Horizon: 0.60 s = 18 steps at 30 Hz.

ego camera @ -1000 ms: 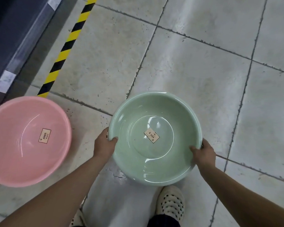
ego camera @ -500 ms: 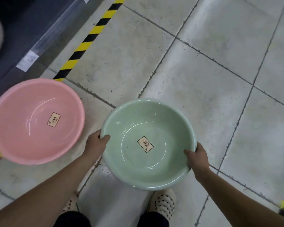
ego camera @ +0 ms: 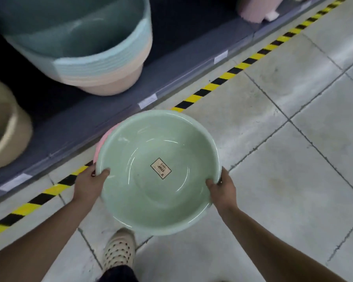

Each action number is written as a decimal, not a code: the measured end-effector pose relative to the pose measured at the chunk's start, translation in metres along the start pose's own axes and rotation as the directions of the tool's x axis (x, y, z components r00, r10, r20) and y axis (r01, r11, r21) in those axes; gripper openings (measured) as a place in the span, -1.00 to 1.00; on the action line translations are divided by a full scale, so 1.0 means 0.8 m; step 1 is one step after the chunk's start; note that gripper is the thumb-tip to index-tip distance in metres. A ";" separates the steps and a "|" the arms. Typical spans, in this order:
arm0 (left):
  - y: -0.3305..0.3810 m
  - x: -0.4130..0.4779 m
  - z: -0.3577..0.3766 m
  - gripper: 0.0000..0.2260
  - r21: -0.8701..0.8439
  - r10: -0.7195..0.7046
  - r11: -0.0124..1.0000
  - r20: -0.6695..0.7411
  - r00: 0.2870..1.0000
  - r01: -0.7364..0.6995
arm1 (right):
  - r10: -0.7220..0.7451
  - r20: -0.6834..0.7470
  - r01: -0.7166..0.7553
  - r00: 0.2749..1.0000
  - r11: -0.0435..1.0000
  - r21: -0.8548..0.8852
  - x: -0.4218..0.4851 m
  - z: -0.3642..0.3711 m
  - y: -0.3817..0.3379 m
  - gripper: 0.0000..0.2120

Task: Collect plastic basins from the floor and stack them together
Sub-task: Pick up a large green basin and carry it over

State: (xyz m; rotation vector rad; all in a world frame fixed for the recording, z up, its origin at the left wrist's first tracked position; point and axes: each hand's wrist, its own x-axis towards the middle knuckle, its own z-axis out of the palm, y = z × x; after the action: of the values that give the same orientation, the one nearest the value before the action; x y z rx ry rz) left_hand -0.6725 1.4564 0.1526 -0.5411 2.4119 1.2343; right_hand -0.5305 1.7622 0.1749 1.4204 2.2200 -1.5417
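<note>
Both hands hold the green basin (ego camera: 157, 171) up over the floor (ego camera: 273, 180). L hand (ego camera: 89, 184) & R hand (ego camera: 222, 187) pinch its rim, fingers shut on it. Pink basin (ego camera: 103, 139) peeks out under its left edge, by the shelf (ego camera: 80, 123).

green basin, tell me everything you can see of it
The green basin is round, pale green glossy plastic with a rolled rim and a small square label on its inner bottom. It is upright and empty, held by the left hand and right hand at opposite rims. It covers the pink basin, of which only a sliver shows; whether they touch is unclear.
</note>
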 end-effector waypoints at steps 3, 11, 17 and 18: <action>-0.017 0.041 -0.024 -0.85 -0.022 -0.064 0.998 -0.070 0.996 0.063 | 0.068 0.047 -0.071 0.997 0.995 0.065 0.030 0.064 -0.024 -0.59; -0.089 0.126 -0.025 -0.79 -0.037 -0.125 0.992 -0.046 0.991 0.123 | 0.220 0.078 -0.232 0.972 0.948 0.219 0.090 0.178 0.006 -0.44; -0.127 0.162 0.000 -0.85 -0.088 -0.150 0.984 0.038 0.988 0.153 | 0.269 0.029 -0.267 0.963 0.923 0.277 0.108 0.216 0.064 -0.44; -0.131 0.165 0.004 -0.85 -0.093 -0.154 0.983 0.037 0.987 0.157 | 0.278 0.031 -0.275 0.960 0.920 0.281 0.111 0.221 0.072 -0.44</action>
State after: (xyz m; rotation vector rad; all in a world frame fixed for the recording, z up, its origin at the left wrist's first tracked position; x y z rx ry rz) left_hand -0.7328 1.3809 0.0146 -0.7194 2.2474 1.2859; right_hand -0.6109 1.6849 0.0019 1.7302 1.7548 -1.8007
